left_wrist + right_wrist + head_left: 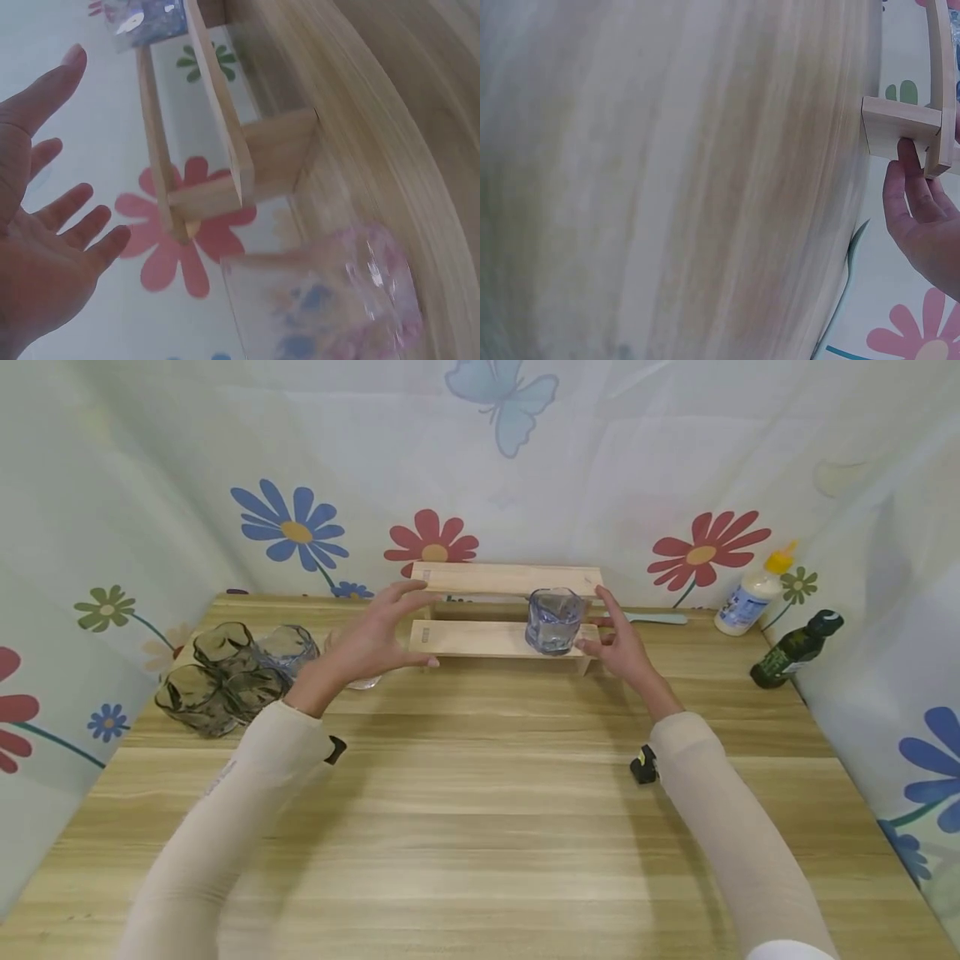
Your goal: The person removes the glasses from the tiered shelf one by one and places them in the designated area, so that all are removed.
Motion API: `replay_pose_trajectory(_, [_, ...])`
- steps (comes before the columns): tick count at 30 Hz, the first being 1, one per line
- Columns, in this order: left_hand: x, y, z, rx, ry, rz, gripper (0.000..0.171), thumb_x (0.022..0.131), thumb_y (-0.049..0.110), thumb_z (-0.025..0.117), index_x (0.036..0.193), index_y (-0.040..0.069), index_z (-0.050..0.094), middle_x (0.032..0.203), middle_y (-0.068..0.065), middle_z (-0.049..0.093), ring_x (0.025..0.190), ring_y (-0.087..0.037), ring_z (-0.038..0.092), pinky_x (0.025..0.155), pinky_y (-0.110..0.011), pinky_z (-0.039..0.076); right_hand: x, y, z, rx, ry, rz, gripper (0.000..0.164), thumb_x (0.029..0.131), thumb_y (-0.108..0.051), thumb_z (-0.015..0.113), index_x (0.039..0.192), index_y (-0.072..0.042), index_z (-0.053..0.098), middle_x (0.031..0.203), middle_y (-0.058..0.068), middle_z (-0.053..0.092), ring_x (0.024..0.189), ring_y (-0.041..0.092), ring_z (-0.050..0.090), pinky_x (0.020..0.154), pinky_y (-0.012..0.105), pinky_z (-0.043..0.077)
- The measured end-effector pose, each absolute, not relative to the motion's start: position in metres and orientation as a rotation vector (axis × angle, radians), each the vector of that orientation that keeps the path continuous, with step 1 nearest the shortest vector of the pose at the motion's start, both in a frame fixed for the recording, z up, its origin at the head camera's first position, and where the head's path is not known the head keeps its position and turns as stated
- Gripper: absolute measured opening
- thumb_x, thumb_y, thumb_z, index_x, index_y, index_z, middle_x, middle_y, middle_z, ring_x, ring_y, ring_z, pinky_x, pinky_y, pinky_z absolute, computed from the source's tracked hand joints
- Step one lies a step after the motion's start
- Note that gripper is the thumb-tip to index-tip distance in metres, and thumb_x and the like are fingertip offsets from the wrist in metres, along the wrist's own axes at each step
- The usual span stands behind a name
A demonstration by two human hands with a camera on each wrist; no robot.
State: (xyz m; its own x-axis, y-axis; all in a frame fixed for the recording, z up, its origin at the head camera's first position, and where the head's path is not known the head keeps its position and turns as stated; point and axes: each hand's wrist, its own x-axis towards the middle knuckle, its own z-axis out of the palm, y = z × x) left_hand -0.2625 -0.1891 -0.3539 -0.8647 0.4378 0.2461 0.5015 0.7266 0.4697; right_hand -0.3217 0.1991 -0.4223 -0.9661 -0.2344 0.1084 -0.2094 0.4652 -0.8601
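Note:
A two-tier wooden shelf stands at the back of the table. On its lower tier, towards the right end, sits a bluish clear glass. My right hand grips the shelf's right end; in the right wrist view the fingers reach under the lower board beside the leg, and the thumb lies above it, close to the glass. Near the shelf's left end my left hand is spread and holds nothing. The left wrist view shows that hand apart from the shelf, with a pinkish clear glass nearby.
Several smoky dark glasses and a bluish glass cluster at the left. A pale green utensil handle lies right of the shelf. Farther right are a yellow-capped bottle and a dark green bottle. A flowered curtain hangs behind.

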Motion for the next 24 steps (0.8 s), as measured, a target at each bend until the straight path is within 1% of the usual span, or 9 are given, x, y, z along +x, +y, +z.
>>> replay_pose_trajectory(3, [-0.274,-0.174,-0.356,-0.805,-2.818,-0.858,0.089,0.073,0.035,0.090,0.149,0.022,0.046,0.160,-0.011,0.031,0.148,-0.036,0.029,0.112,-0.060,0.035,-0.321,0.199,-0.423,-0.398,2.662,-1.557,0.097,0.092,-0.006,0.070,0.161,-0.035,0.008,0.156,0.023,0.034,0.113,0.044,0.059,0.071,0.015,0.050])
replay_pose_trajectory(6, [-0.284,-0.159,-0.357,-0.835,-2.815,-0.878,0.090,0.073,0.035,0.090,0.149,0.021,0.046,0.159,-0.010,0.033,0.148,-0.035,0.030,0.114,-0.058,0.035,-0.321,0.198,-0.422,-0.397,2.662,-1.556,0.098,0.092,-0.005,0.070,0.161,-0.035,0.008,0.155,0.024,0.036,0.112,0.043,0.059,0.071,0.015,0.050])
replay_pose_trajectory(10, [-0.295,-0.140,-0.356,-0.874,-2.813,-0.886,0.090,0.073,0.035,0.090,0.151,0.022,0.045,0.158,-0.008,0.035,0.145,-0.033,0.035,0.113,-0.055,0.037,-0.321,0.197,-0.421,-0.397,2.661,-1.563,0.098,0.092,-0.005,0.070,0.161,-0.034,0.008,0.155,0.025,0.037,0.108,0.042,0.060,0.071,0.015,0.051])
replay_pose_trajectory(14, [-0.303,-0.122,-0.356,-0.923,-2.806,-0.936,0.090,0.075,0.035,0.089,0.152,0.023,0.043,0.158,-0.005,0.035,0.145,-0.030,0.035,0.114,-0.054,0.037,-0.321,0.198,-0.421,-0.389,2.665,-1.567,0.097,0.092,-0.005,0.070,0.161,-0.036,0.009,0.154,0.024,0.037,0.106,0.041,0.061,0.070,0.015,0.051])
replay_pose_trajectory(17, [-0.308,-0.109,-0.357,-0.971,-2.790,-0.999,0.090,0.075,0.035,0.089,0.152,0.023,0.043,0.157,-0.006,0.037,0.145,-0.029,0.034,0.115,-0.053,0.035,-0.321,0.199,-0.422,-0.385,2.673,-1.564,0.097,0.092,-0.005,0.070,0.161,-0.036,0.009,0.152,0.025,0.039,0.104,0.040,0.061,0.070,0.015,0.051])
replay_pose_trajectory(20, [-0.312,-0.096,-0.358,-1.002,-2.785,-1.042,0.091,0.074,0.034,0.089,0.152,0.022,0.043,0.156,-0.007,0.037,0.145,-0.028,0.034,0.114,-0.052,0.036,-0.322,0.198,-0.423,-0.380,2.681,-1.559,0.096,0.092,-0.004,0.069,0.161,-0.036,0.009,0.150,0.026,0.042,0.103,0.040,0.062,0.070,0.014,0.050])
replay_pose_trajectory(24, [-0.317,-0.081,-0.357,-1.018,-2.786,-1.066,0.090,0.075,0.033,0.089,0.152,0.022,0.043,0.156,-0.009,0.037,0.145,-0.030,0.033,0.113,-0.053,0.038,-0.323,0.197,-0.424,-0.372,2.688,-1.561,0.097,0.092,-0.003,0.069,0.161,-0.036,0.010,0.150,0.026,0.041,0.105,0.040,0.061,0.070,0.014,0.050])
